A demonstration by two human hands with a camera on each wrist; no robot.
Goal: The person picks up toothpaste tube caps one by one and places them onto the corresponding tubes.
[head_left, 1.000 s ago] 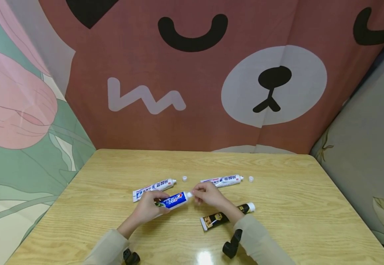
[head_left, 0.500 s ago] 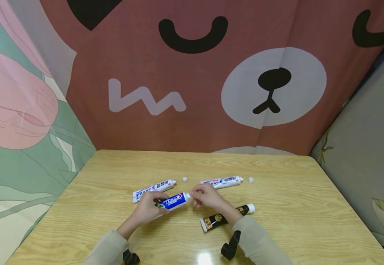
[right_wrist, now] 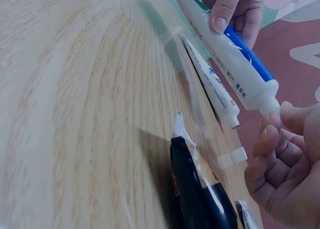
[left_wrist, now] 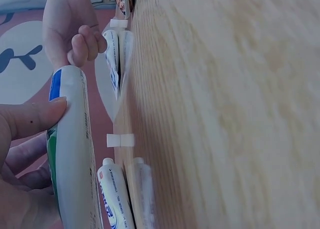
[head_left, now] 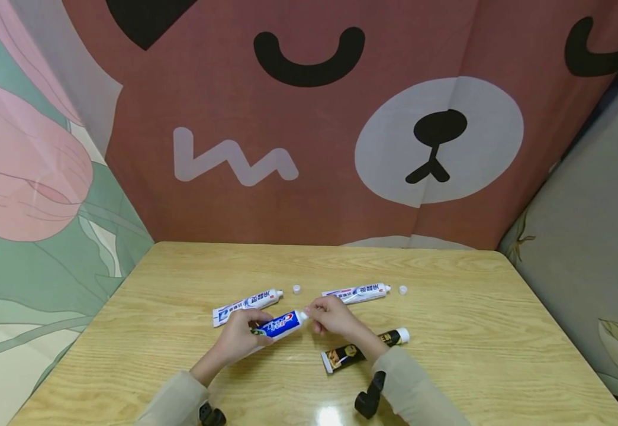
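The left hand [head_left: 237,338] grips the blue-and-white tube [head_left: 281,325], nearly unmoved, above the table [head_left: 447,307]; the right hand [head_left: 335,315] narrowly pinches its white tip [right_wrist: 270,107], slightly closer than a second ago, so work there seems unfinished

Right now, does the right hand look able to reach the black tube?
Probably yes: the black tube lies near, its white cap in the open. But the right hand pinches the end of the blue tube, so it likely must let go first.
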